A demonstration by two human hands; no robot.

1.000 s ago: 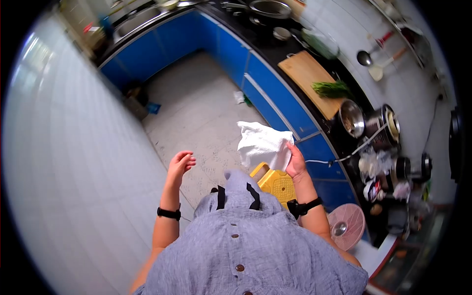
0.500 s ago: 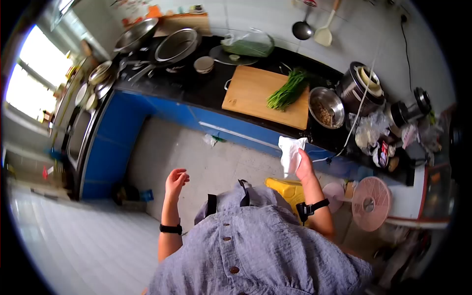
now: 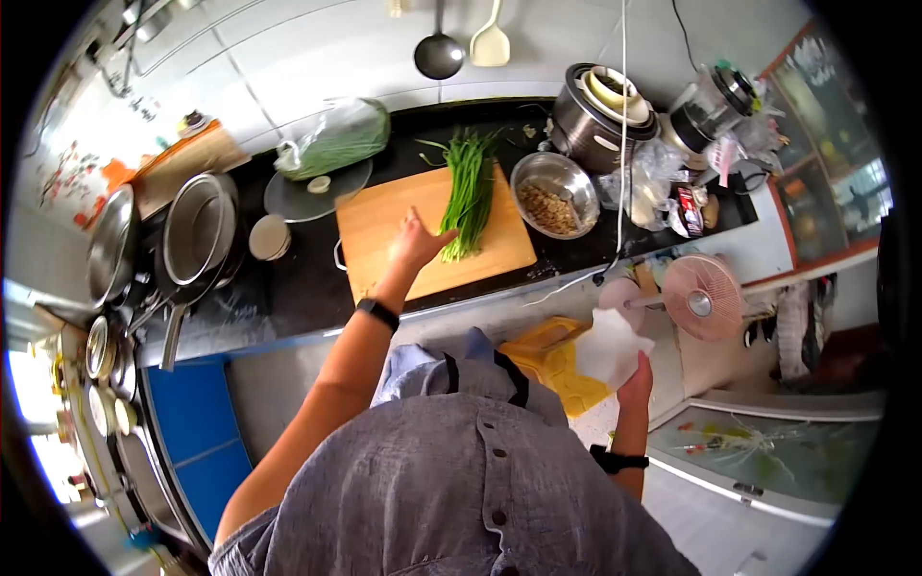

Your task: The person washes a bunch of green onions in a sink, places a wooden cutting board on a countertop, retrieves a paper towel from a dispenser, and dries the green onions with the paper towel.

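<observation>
Black counter (image 3: pixel 298 293), slender green stalks (image 3: pixel 469 197) on wooden board (image 3: pixel 370 216), left hand (image 3: pixel 415 242) unclenched nearby, right hand (image 3: pixel 635 382) gripping limp white sheet (image 3: pixel 607 348)

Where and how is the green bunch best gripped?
Likely around the middle of the green bunch, from above and its left, where the left hand is: it lies long and narrow across the cutting board, pointing away from the wearer.
</observation>
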